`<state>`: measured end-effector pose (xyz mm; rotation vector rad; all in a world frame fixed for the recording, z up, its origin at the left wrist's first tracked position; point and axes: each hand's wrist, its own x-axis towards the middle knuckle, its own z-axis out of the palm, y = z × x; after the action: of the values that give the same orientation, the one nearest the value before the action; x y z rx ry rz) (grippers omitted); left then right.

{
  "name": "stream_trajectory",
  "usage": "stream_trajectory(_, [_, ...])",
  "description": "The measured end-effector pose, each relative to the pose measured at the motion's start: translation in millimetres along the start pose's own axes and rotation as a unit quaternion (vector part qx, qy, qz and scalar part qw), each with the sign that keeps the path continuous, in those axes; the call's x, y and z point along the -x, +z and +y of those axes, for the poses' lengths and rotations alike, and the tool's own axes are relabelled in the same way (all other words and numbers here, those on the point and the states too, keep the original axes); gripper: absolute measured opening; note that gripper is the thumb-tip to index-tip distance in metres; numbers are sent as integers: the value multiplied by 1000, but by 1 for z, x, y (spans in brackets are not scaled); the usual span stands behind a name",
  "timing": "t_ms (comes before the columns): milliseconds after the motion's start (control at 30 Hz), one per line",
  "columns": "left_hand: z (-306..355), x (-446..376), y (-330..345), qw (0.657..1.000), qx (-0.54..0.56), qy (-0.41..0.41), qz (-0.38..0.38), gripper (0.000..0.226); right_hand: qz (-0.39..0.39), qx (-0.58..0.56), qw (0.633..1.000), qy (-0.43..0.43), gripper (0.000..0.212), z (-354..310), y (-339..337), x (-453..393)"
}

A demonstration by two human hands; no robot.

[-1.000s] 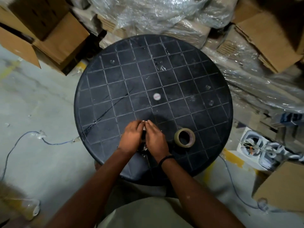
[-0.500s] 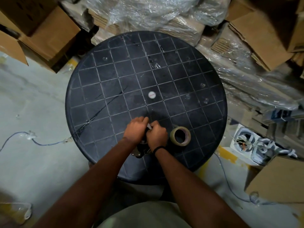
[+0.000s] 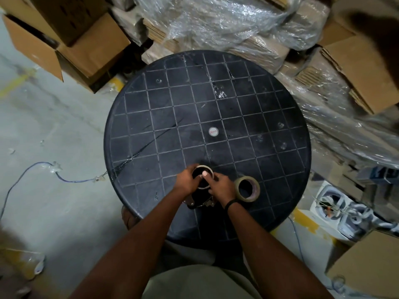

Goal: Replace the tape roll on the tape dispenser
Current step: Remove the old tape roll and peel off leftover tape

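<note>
A black tape dispenser (image 3: 199,202) lies near the front edge of a round black table (image 3: 280,152), mostly hidden under my hands. On it sits a thin, nearly bare cardboard tape core (image 3: 205,167). My left hand (image 3: 186,180) grips the core's left side. My right hand (image 3: 221,186) holds its right side, thumb tip hooked inside the ring. A fuller roll of tan tape (image 3: 247,189) lies flat on the table just right of my right hand, untouched.
Shrink-wrapped cardboard stacks (image 3: 216,24) crowd the table's far and right sides. Open boxes (image 3: 71,42) stand on the floor at the back left. A blue cable (image 3: 32,169) runs across the concrete floor on the left. White packaged goods (image 3: 330,208) lie at the right.
The camera view has shifted. My hands, earlier closed together over the dispenser, have spread slightly, and the thin tape core now shows between them.
</note>
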<state>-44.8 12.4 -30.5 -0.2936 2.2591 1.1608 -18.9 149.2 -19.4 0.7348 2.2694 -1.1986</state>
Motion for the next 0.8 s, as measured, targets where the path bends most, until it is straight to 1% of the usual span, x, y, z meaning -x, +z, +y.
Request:
stream_trajectory(67, [-3,-1,3,1000,25,-5,-1,49,1,64,997,-29,42,-2,-1,-2])
stream_trajectory(133, [-4,-1,5,999,34,-16,18,47,5,92,995,-39,38,-7,-4,-2])
stream_trajectory(267, [-1,-2,14,996,14,-53,76,41,13,135,990,-42,52,-8,-1,-12])
stream_trajectory(300, [0,-2,17,993,7,-60,97,38,20,149,988,-33,49,-6,1,-16])
stream_trajectory(400, [6,0,28,987,-31,-63,142,35,62,186,981,-12,26,-5,3,-21])
stream_trajectory(467, [12,-1,28,985,-64,-52,154,30,91,171,981,-2,21,-8,3,-17])
stream_trajectory(533, [17,-4,23,983,-100,-40,149,27,89,152,984,12,21,-10,3,-16])
stream_trajectory(633, [22,-14,8,977,-170,-21,131,29,45,104,992,48,26,-10,4,-23])
stream_trajectory(700, [25,-20,-4,977,-179,-10,118,33,14,45,997,58,35,-11,3,-26])
stream_trajectory(800, [31,-25,-19,982,-168,19,84,33,-8,-21,998,54,43,-13,6,-29])
